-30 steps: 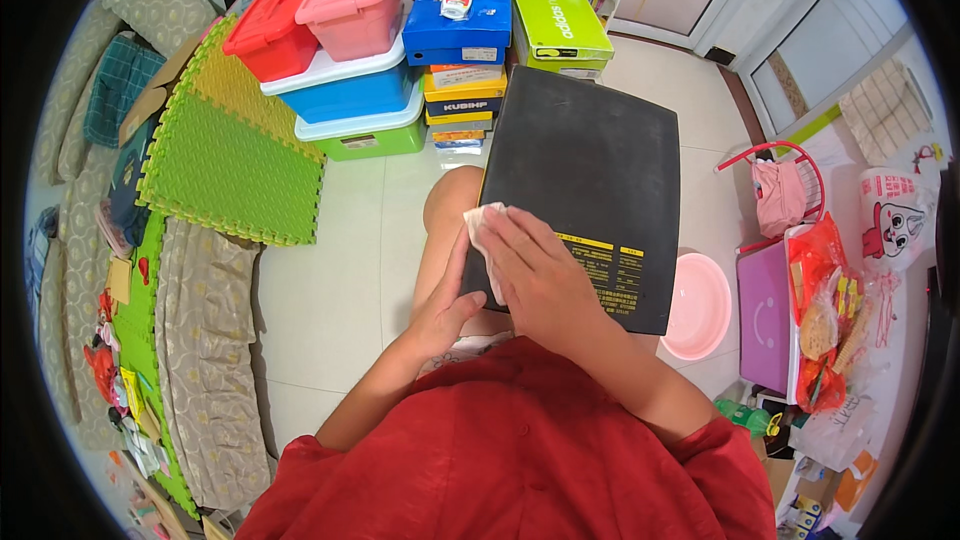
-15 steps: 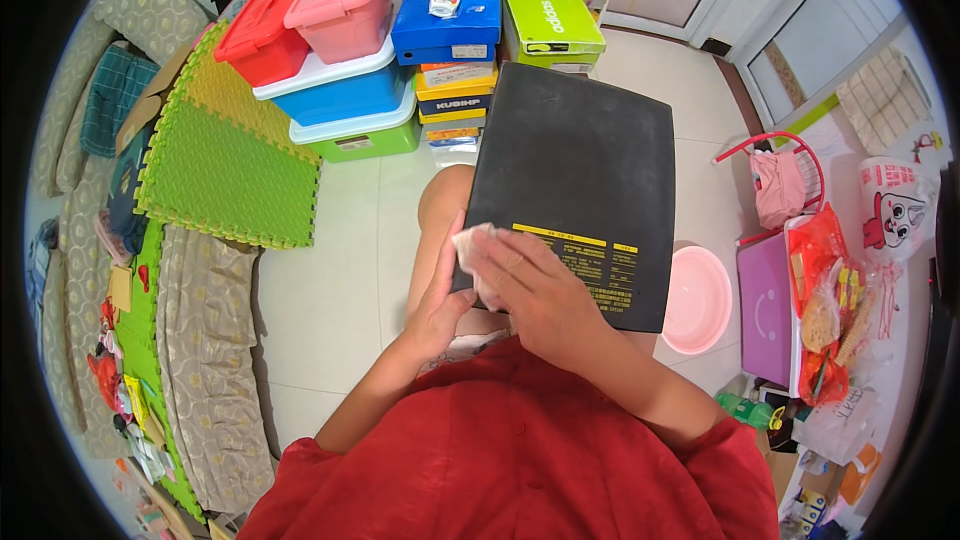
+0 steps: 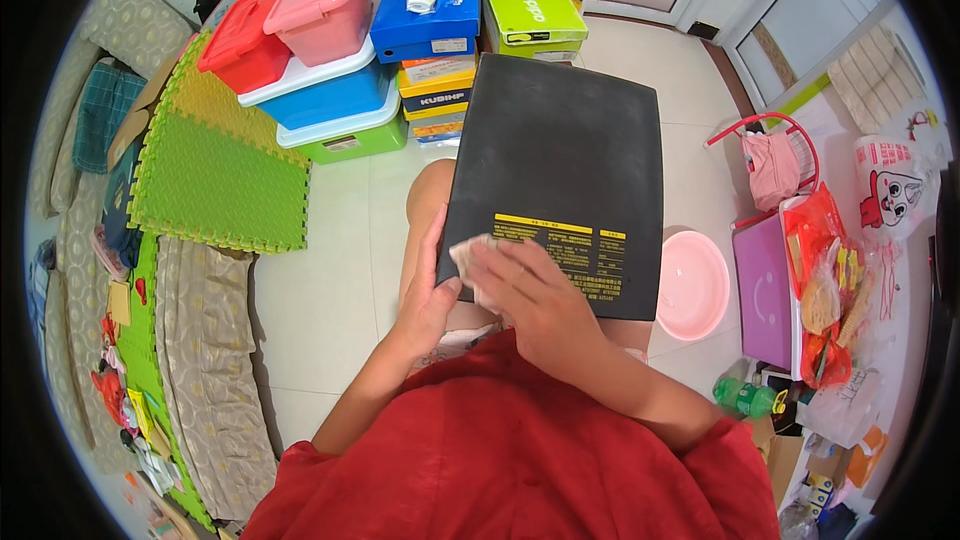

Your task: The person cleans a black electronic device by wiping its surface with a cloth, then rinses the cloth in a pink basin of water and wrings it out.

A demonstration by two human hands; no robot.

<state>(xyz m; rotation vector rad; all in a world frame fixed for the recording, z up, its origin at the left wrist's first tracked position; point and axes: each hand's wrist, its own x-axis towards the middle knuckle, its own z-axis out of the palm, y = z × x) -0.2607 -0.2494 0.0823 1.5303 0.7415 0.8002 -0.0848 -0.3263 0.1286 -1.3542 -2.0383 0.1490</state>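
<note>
In the head view, a large flat black rectangular board (image 3: 560, 170) with a yellow-lettered label near its lower edge lies tilted across the person's bare knees, its far edge reaching toward the stacked boxes. The left hand (image 3: 428, 290) grips the board's lower left edge, fingers laid flat along the side and the thumb hooked over onto the top face. The right hand (image 3: 525, 295) presses a small crumpled whitish cloth (image 3: 468, 262) against the board's lower left corner; its fingers are spread over the cloth, which pokes out just past the fingertips, touching the left thumb. Both forearms come up from a red shirt (image 3: 500, 450) that fills the bottom of the picture.

Beyond the board's far edge stands a pile of storage: a pink plastic lidded bin (image 3: 322, 8) and a red plastic bin (image 3: 240, 48) on top of a blue plastic tub (image 3: 330, 95) and a green plastic tub (image 3: 350, 140), next to a blue cardboard shoebox (image 3: 425, 15) and a lime-green cardboard box (image 3: 530, 5). Left of the bins, green foam puzzle mats (image 3: 215, 180) lean over the pale tiled floor (image 3: 320, 290). Right of the board, a round pink plastic basin (image 3: 692, 285) sits on the floor just beside the board's lower right corner, with a purple plastic case (image 3: 762, 290) further right.
</note>
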